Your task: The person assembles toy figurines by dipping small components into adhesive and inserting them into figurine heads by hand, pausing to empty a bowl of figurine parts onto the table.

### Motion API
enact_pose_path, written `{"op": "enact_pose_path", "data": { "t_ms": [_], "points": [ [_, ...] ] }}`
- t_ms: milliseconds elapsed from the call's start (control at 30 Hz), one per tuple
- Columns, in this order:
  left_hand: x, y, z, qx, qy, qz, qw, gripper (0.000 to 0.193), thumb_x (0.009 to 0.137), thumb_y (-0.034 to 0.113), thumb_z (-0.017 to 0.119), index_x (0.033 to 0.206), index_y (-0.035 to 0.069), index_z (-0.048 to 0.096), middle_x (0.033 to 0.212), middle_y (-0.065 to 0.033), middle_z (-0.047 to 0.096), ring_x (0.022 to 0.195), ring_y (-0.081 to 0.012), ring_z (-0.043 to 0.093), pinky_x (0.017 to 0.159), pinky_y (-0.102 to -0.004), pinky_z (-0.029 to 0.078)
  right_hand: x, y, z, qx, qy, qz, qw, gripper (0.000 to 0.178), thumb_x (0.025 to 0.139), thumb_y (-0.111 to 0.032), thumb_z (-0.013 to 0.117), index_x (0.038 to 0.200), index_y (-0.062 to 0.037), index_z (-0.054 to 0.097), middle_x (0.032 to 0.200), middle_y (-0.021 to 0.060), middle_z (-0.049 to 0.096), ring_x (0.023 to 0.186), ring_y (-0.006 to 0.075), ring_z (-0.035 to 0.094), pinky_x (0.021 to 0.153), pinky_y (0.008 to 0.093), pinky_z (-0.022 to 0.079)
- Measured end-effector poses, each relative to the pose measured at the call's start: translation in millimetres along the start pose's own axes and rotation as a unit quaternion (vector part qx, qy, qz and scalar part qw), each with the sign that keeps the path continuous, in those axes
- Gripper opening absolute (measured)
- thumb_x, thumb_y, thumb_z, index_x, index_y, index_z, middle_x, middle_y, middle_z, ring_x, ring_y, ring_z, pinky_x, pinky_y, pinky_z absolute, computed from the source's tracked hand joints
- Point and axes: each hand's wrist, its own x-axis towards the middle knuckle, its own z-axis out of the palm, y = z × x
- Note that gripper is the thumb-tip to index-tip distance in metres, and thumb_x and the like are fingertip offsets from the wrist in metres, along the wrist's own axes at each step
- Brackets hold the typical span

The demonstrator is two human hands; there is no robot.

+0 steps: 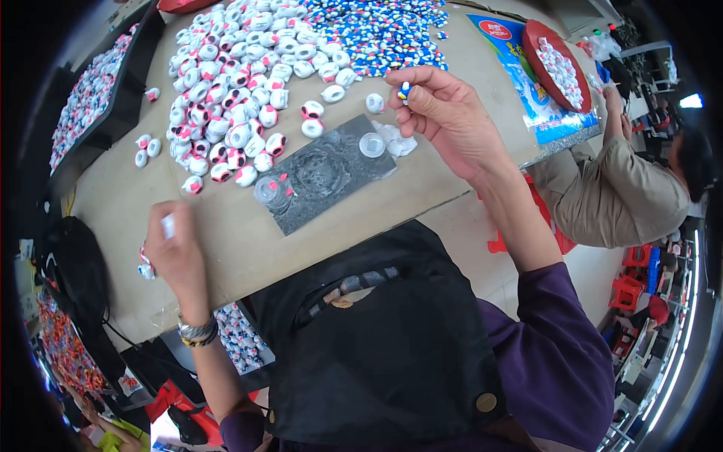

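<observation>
Above the table, my right hand (452, 120) pinches a small blue, white and yellow plastic figure (405, 92) between thumb and fingertips. My left hand (178, 252) is closed low over the table's left part, slightly blurred, with a small white piece (168, 225) showing between its fingers. Just beside its outer edge lies a small white, pink and blue figure (145, 268), partly hidden. Between my hands is a dark grey slab (320, 177) with a wet-looking ring in its middle. A clear round dish (273, 194) with pink bits sits at its left end, a clear cup (372, 145) at its right.
Many white and pink hollow pieces (233, 98) are heaped beyond the slab, beside a pile of small blue-and-white figures (384, 34). A black bin (113, 94) of pieces stands left. At right, a red tray (532, 53) rests on a blue sheet, near a seated person (617, 181).
</observation>
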Motion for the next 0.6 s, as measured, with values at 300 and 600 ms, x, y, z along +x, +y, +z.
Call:
{"op": "enact_pose_path", "data": {
  "t_ms": [300, 600],
  "points": [
    [-24, 84, -11, -0.792, -0.221, -0.381, 0.423, 0.037, 0.097, 0.044, 0.039, 0.093, 0.007, 0.044, 0.084, -0.0067, 0.042, 0.063, -0.0190, 0.047, 0.034, -0.0224, 0.030, -11, -2, 2, 0.007, -0.007, 0.021, 1.000, 0.016, 0.094, -0.020, 0.056, 0.104, -0.0077, 0.060, 0.071, -0.0003, 0.057, 0.060, 0.0068, 0.050, 0.053, 0.0193, 0.040],
    [-49, 93, 30, -0.847, -0.244, -0.362, 0.301, 0.045, 0.102, 0.036, 0.036, 0.126, 0.000, 0.047, 0.099, -0.0115, 0.051, 0.077, -0.0214, 0.049, 0.037, -0.0207, 0.039, -15, -7, 9, 0.054, -0.021, 0.032, 0.998, 0.017, 0.094, -0.017, 0.055, 0.104, -0.0036, 0.059, 0.074, 0.0016, 0.056, 0.067, 0.0100, 0.053, 0.066, 0.0238, 0.044]
  ]
}}
